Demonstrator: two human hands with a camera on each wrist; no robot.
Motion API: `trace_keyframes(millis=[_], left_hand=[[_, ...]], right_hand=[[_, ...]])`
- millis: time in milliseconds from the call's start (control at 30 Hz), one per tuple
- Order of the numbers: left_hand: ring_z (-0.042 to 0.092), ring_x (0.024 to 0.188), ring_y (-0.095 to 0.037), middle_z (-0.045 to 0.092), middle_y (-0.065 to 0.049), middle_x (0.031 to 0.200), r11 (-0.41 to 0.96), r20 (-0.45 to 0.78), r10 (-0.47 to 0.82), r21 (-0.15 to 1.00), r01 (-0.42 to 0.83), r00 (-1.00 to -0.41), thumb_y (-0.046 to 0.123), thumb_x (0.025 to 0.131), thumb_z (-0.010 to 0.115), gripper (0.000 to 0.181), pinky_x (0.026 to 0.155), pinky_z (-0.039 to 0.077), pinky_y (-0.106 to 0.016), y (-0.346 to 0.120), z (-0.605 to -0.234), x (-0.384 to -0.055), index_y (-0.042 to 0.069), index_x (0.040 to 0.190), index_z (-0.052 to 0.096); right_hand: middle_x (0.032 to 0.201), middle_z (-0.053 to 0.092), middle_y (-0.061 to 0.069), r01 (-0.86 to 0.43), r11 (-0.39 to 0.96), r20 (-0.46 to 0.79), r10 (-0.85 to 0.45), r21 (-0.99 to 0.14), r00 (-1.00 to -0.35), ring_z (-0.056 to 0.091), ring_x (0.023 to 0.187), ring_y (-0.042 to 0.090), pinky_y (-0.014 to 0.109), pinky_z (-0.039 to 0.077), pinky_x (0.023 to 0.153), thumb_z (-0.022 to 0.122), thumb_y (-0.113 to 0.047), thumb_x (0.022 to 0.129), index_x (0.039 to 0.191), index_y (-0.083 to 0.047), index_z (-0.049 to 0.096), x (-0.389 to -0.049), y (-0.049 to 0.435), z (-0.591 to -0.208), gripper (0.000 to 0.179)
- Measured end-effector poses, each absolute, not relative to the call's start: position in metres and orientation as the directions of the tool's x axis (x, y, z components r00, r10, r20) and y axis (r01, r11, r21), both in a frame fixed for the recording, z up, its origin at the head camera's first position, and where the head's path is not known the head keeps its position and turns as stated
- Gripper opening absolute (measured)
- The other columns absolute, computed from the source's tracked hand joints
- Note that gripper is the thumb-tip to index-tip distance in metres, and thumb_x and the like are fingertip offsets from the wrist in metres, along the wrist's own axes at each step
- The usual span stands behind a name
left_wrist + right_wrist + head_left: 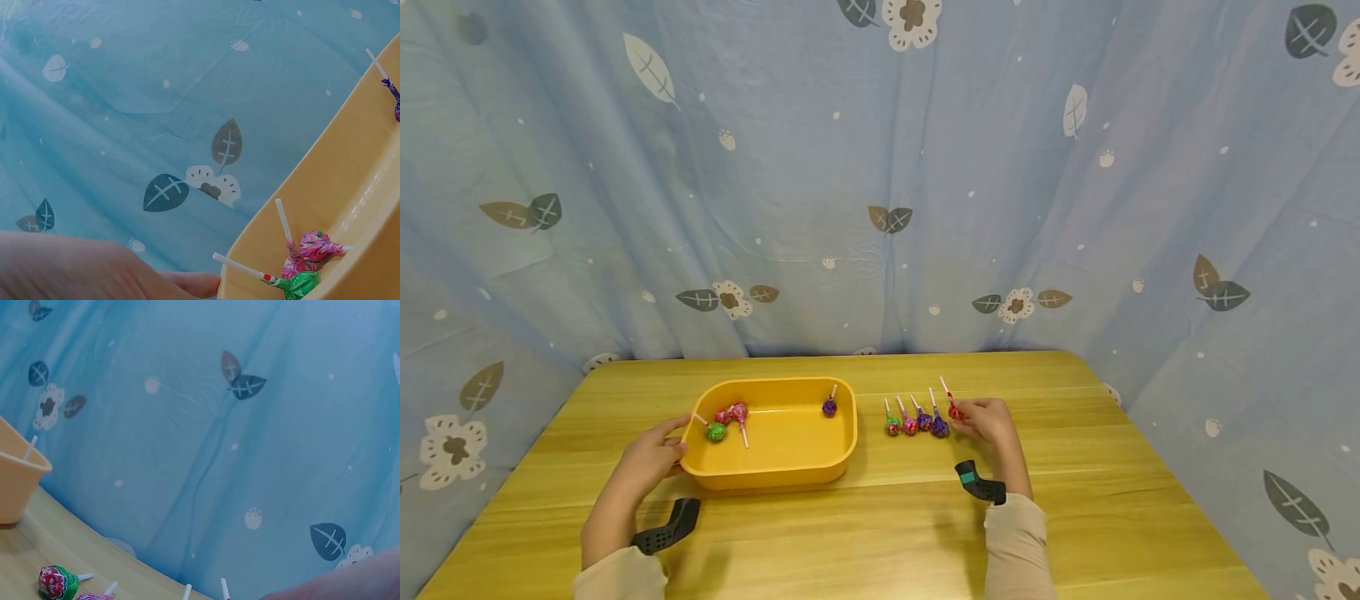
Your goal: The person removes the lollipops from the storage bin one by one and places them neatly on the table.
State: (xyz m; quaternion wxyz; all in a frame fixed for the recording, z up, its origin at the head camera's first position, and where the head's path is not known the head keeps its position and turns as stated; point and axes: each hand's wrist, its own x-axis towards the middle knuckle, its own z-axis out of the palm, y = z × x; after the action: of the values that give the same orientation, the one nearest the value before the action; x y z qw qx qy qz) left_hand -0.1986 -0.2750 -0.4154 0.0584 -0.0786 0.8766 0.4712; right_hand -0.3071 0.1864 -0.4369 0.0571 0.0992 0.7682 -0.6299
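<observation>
My right hand (992, 419) pinches the wrapped head of a red lollipop (954, 412) at the right end of a row, its white stick pointing up and away. Beside it lie a green lollipop (892, 427), a pink lollipop (910, 426) and two purple lollipops (939, 427). Against the left wall of a yellow bin (767, 479) rests my left hand (651, 457), its fingers outside the rim. Inside the bin are a green lollipop (301, 285), pink lollipops (319, 246) and one purple lollipop (829, 407). The right wrist view hides the pinching fingertips.
Everything stands on a wooden table (887, 533). A blue curtain (820, 167) with leaf and flower prints hangs behind the table and along its sides. Each wrist wears a black camera mount (670, 527).
</observation>
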Motion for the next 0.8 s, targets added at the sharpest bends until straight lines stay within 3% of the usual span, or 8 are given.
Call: trace_keyframes(millis=[400, 800], left_hand=[[0.049, 0.118, -0.051, 0.035, -0.045, 0.135, 0.539, -0.178, -0.084, 0.82, -0.195, -0.98, -0.002, 0.098, 0.041, 0.054, 0.081, 0.056, -0.042, -0.274, -0.415, -0.199, -0.015, 0.146, 0.021], [0.049, 0.118, -0.05, 0.034, -0.044, 0.136, 0.541, -0.171, -0.08, 0.82, -0.187, -0.982, -0.001, 0.099, 0.041, 0.053, 0.081, 0.056, -0.041, -0.276, -0.418, -0.199, -0.014, 0.146, 0.021]], right_hand=[[0.095, 0.059, 0.021, 0.299, 0.157, -0.281, 0.128, -0.941, -0.951, 0.067, 0.069, 0.023, 0.033, 0.059, 0.07, 0.059, -0.007, 0.096, 0.121, 0.019, 0.053, -0.31, 0.189, -0.45, 0.037], [0.09, 0.061, 0.019, 0.286, 0.188, -0.26, 0.152, -0.94, -0.954, 0.065, 0.064, 0.02, 0.032, 0.059, 0.067, 0.058, -0.006, 0.096, 0.115, 0.015, 0.058, -0.312, 0.185, -0.458, 0.028]])
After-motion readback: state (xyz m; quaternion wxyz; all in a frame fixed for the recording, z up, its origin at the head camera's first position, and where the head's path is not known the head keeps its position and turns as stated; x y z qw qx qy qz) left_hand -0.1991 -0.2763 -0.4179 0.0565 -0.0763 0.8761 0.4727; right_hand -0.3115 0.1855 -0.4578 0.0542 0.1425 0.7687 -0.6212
